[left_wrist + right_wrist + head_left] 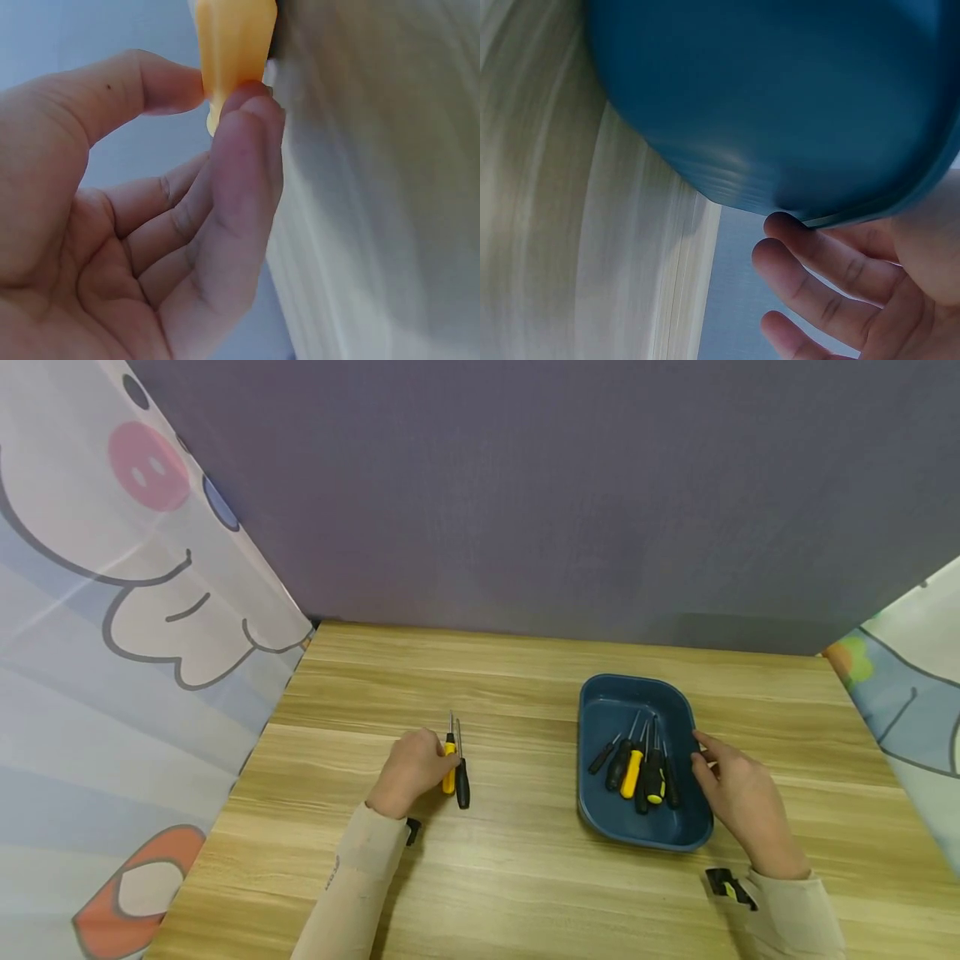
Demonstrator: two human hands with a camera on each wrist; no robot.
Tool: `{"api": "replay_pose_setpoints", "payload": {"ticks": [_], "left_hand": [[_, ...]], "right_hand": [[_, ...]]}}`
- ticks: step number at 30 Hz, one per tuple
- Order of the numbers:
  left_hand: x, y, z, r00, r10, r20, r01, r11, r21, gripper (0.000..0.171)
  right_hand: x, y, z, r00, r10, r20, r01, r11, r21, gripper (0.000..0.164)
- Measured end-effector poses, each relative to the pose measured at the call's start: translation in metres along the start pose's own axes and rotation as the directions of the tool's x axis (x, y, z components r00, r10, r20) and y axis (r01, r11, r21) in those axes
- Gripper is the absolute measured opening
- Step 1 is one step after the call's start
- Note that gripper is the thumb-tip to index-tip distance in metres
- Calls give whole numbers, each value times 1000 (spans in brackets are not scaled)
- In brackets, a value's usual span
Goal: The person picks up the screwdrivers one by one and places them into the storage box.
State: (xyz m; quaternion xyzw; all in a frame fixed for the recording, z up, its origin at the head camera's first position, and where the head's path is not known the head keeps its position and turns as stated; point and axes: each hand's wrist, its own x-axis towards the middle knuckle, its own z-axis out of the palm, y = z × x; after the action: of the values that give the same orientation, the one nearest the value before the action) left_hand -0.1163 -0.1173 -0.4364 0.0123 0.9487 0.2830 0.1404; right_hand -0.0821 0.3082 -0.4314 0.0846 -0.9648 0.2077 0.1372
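Observation:
My left hand (411, 768) pinches the yellow handle of a screwdriver (449, 783) between thumb and fingertips. In the left wrist view the same yellow handle (236, 41) shows between the thumb and the index finger; its shaft is out of sight there. Just right of it, a black-handled screwdriver (463, 787) lies on the table. My right hand (742, 793) rests with relaxed fingers against the right rim of a blue plastic bin (637, 840). The right wrist view shows fingertips at the edge of the bin (765, 112), with the thumb hidden.
Inside the bin lie several screwdrivers, one with a yellow handle (632, 775) and the others mostly black. The wooden table (517, 877) ends at a grey upright panel (525, 510). Printed cartoon curtains (150, 710) hang at the left and right.

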Motion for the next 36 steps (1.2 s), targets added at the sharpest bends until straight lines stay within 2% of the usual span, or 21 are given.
{"api": "replay_pose_setpoints", "payload": {"ticks": [8,13,18,26,31,36], "left_hand": [[1,14,-7,995,92,-44,-92,996,3,53],[3,29,-9,994,103,-26,-103,994,-23,53],[7,43,-8,990,139,3,-139,990,-32,52],[15,63,-7,969,246,-11,-247,969,-31,54],[22,82,-6,959,284,3,-284,959,-21,55],[28,106,-3,953,300,45,-299,954,-27,56]], "right_hand": [[1,0,0,1000,6,6,-6,1000,-1,34],[1,1,0,1000,10,9,-10,1000,-2,34],[0,0,0,1000,18,14,-18,1000,2,34],[0,1,0,1000,14,6,-14,1000,7,34],[0,0,0,1000,24,11,-24,1000,9,34],[0,0,0,1000,24,13,-24,1000,13,34]]}}
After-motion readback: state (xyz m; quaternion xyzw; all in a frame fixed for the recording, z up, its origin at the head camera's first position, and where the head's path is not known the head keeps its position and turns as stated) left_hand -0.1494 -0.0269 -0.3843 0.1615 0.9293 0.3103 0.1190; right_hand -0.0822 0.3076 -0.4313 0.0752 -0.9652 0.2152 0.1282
